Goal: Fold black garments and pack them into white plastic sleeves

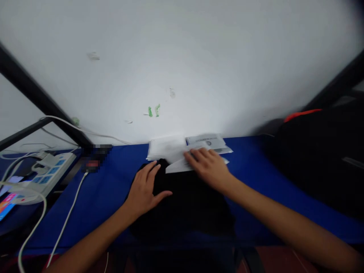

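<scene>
A black cloth item (187,204) lies on the blue table surface (113,197). My left hand (143,187) rests on its left part, fingers apart, thumb stretched to the right. My right hand (209,165) is over a white, blurred plastic bag (179,165) at the cloth's far edge; its fingers are bent onto the bag, and whether they pinch it is unclear. Behind, against the wall, lie a stack of white bags (165,147) and a translucent bag with dark printing (206,141).
On the left are a power strip (48,174) with cables, a lit phone screen (7,204) and a white cable (69,214) crossing the table. A large black item with an orange edge (321,159) fills the right side. Behind stands a white wall (199,68).
</scene>
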### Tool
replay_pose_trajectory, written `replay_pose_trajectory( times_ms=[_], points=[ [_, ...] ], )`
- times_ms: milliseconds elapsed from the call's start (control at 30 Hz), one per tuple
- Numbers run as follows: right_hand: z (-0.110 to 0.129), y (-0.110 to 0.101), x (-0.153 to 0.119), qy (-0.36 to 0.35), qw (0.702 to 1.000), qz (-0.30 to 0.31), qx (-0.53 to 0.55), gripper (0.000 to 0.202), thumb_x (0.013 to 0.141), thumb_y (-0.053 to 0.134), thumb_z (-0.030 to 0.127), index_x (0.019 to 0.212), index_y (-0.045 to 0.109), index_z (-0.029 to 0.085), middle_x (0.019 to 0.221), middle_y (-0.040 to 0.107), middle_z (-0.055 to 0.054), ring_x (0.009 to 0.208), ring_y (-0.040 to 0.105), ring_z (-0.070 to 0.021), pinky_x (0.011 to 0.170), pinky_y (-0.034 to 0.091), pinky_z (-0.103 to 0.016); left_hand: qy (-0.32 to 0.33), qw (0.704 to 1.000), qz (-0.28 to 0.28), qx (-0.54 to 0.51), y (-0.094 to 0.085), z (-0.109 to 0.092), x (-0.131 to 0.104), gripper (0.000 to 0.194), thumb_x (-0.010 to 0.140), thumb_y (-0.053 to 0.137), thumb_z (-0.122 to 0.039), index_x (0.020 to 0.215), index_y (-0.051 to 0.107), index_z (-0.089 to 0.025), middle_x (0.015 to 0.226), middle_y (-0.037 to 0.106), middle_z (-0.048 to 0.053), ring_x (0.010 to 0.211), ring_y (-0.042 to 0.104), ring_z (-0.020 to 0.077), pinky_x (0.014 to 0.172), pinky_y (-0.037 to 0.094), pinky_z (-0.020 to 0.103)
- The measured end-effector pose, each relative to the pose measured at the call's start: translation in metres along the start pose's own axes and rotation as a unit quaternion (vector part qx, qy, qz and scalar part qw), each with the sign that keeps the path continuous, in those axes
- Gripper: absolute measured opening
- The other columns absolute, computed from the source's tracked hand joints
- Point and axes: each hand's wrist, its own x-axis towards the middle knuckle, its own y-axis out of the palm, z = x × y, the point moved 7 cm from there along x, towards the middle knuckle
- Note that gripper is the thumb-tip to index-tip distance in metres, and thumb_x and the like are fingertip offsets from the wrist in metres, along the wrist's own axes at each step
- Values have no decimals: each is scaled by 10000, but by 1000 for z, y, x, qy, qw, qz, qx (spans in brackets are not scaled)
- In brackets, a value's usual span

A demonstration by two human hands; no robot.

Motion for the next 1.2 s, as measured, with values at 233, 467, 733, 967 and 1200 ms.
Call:
replay_pose_trajectory(
  times_ms=[233,467,733,967,1200],
  points=[
    [32,7,-16,-45,998,32,19,325,917,478,122,1230,558,79,1005,667,-135,870,554,-251,758,424,-386,163,984,-66,17,-18,-26,21,185,902,468,-68,943,615,-174,918,697,56,918,628,215,800,469,352],
    [-11,-5,-44,48,994,-26,97,199,943,428,119,894,617,154,783,642,-77,718,542,-188,631,417,-299,79,991,-75,80,-26,-9,43,132,909,529,-160,984,637,-164,950,689,86,919,613,258,811,443,416],
    [21,-22,-31,-4,966,-102,238,187,949,426,148,929,612,166,761,610,-64,696,526,-170,588,428,-275,211,975,-72,-24,-3,-77,48,125,962,504,-183,1008,619,-196,896,669,28,862,581,178,793,436,333],
    [20,-21,-35,-7,958,-86,275,202,945,447,138,850,624,159,697,611,-51,652,500,-161,582,406,-286,206,974,-85,46,-7,-57,45,149,950,463,-144,909,604,-174,824,657,38,813,564,196,760,414,350],
    [-34,-34,-49,106,942,-136,287,143,938,528,214,853,644,212,715,653,-35,665,594,-169,611,472,-306,87,989,-114,44,-34,29,37,130,936,469,-145,918,592,-185,870,662,63,837,582,207,771,442,356]
  ],
)
